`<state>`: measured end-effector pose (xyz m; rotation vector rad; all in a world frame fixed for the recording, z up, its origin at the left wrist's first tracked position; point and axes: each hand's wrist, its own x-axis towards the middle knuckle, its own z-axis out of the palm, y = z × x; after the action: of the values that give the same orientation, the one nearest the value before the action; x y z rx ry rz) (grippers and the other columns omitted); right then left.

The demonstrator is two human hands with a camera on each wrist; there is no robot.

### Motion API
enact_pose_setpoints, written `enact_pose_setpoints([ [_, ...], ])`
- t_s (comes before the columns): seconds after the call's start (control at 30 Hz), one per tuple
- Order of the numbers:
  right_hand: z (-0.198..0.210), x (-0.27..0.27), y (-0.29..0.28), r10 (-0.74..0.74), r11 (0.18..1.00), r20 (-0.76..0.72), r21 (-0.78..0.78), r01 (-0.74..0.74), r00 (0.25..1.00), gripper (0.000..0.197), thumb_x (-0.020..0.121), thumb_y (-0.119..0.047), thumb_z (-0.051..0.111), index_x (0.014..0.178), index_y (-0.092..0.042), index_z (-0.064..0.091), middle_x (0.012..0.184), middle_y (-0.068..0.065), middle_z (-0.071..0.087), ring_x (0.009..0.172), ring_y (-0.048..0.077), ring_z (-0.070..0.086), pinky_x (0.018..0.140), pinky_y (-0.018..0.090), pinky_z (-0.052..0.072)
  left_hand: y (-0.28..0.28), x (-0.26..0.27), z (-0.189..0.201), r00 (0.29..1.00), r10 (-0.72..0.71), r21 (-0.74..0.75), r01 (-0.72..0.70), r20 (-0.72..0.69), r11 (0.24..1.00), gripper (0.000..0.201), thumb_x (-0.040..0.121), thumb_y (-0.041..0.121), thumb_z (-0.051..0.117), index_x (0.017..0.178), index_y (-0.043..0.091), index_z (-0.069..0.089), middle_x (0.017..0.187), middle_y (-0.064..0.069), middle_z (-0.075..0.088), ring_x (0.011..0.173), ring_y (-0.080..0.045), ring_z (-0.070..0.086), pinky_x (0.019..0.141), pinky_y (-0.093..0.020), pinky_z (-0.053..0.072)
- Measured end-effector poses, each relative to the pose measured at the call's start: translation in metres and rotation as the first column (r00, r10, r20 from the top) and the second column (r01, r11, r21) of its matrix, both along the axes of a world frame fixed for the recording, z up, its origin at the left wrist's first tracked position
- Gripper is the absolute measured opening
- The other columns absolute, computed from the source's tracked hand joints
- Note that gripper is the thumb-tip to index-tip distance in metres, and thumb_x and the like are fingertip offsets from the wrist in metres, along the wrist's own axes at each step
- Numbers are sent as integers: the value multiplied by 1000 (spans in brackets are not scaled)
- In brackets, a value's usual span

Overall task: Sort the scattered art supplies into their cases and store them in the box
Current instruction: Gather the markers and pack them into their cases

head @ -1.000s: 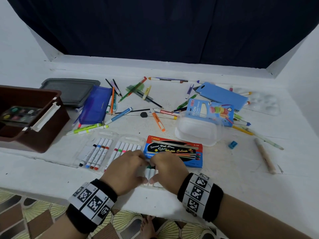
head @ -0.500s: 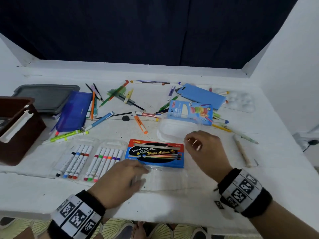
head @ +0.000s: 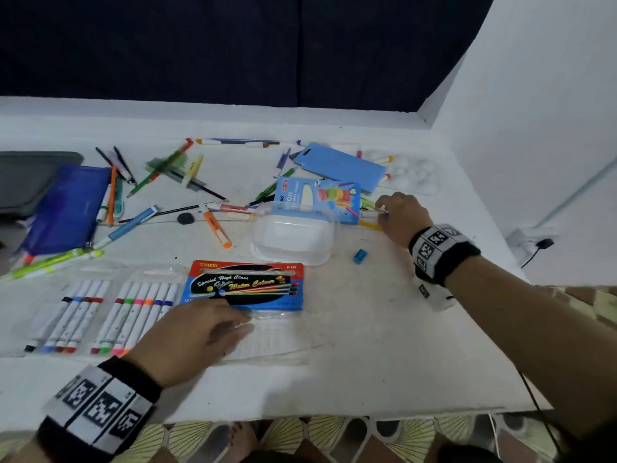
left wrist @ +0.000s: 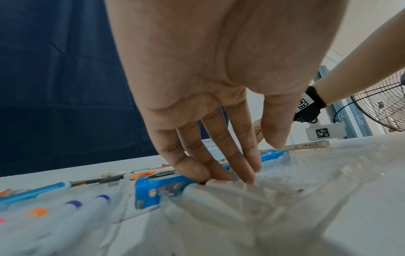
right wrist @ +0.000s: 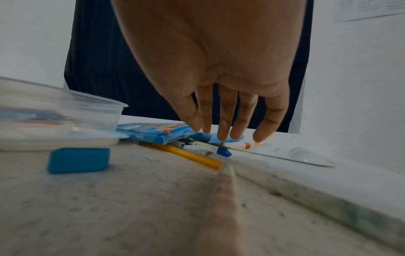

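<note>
My left hand [head: 233, 325] lies flat with straight fingers [left wrist: 221, 171], pressing the empty flap of the clear marker case [head: 267, 342] at the table's front. The case's other sections hold several white markers [head: 100, 315] with coloured bands. Its far edge touches the blue water colour box [head: 245, 285]. My right hand [head: 384, 212] reaches over loose markers [right wrist: 236, 145] and a yellow pencil [right wrist: 181, 154] beside the blue crayon box [head: 317, 197]. Its fingers [right wrist: 223, 133] hang straight just above them and hold nothing. The brown storage box is out of view.
A clear plastic tub [head: 293, 235] stands between my hands, with a blue sharpener [head: 360, 256] to its right. Pens and pencils [head: 173, 175] lie scattered at the back. A blue pouch [head: 66, 208] and grey lid [head: 30, 182] lie left; a blue case [head: 340, 165] and white palette [head: 414, 175] lie far right.
My right hand left the clear case and moved away to the far right, to the markers by the crayon box. My left hand stayed on the case. The view swung right.
</note>
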<state>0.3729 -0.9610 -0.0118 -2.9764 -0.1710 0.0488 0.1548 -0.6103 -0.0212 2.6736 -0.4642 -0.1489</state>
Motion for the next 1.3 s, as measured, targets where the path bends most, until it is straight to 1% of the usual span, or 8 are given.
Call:
enact_pose_setpoints([
  [0.4,-5,19,17,-22,980,-111,-199,0,994,23,97,-17,47,119,-19,53,121,10,52,113,31,48,95,48,40,-3,-6,8,997,29,-26,-31,-76,999,71,86,85,18,108,41,70,92,21,64,85,3,60,74,-22,51],
  [0.6,3,6,24,26,988,34,-153,-21,999,27,100,-23,45,126,-14,48,117,12,55,108,33,52,88,45,42,-3,-11,13,994,32,-108,-43,-102,993,64,88,82,24,109,41,68,100,23,67,93,5,60,81,-22,51],
  [0.67,11,-6,27,75,993,144,-104,-60,987,27,99,-20,45,124,-11,47,108,13,61,100,34,57,77,40,42,3,-12,11,994,36,-169,-54,-106,984,48,93,71,31,112,44,66,102,23,67,93,4,61,82,-26,52],
  [0.77,29,-32,38,85,993,271,59,-104,959,18,96,-17,49,112,-9,51,92,12,62,81,33,57,63,35,40,16,-14,3,995,33,-248,-55,-92,967,26,101,38,46,118,40,66,112,24,66,104,4,62,89,-28,52],
  [0.9,43,-84,66,21,893,289,426,-148,957,8,91,-19,60,98,-17,59,81,-1,59,71,23,55,63,31,43,28,-22,-1,998,52,-316,-63,-43,947,33,99,16,54,122,37,67,119,26,64,112,2,60,93,-18,47],
  [1.03,45,-136,102,127,723,178,657,-214,976,5,89,-19,67,87,-22,65,79,-10,61,65,8,60,59,13,45,43,-32,-3,989,150,-250,-149,-13,957,31,94,39,53,123,44,63,123,28,61,117,3,55,97,-19,44],
  [1.13,38,-157,130,316,652,37,718,-245,948,8,91,-20,66,84,-24,67,77,-4,63,62,9,58,59,17,47,52,-40,-8,978,207,-118,-209,-24,971,43,86,53,57,129,47,58,125,28,58,119,-1,52,99,-30,45],
  [1.3,15,-168,172,618,627,-159,690,-361,770,10,92,-16,62,89,-11,69,77,-1,66,66,12,59,70,31,52,57,-47,-17,969,241,1,-241,-51,971,62,77,70,53,133,45,54,134,29,52,126,-2,47,102,-44,45],
])
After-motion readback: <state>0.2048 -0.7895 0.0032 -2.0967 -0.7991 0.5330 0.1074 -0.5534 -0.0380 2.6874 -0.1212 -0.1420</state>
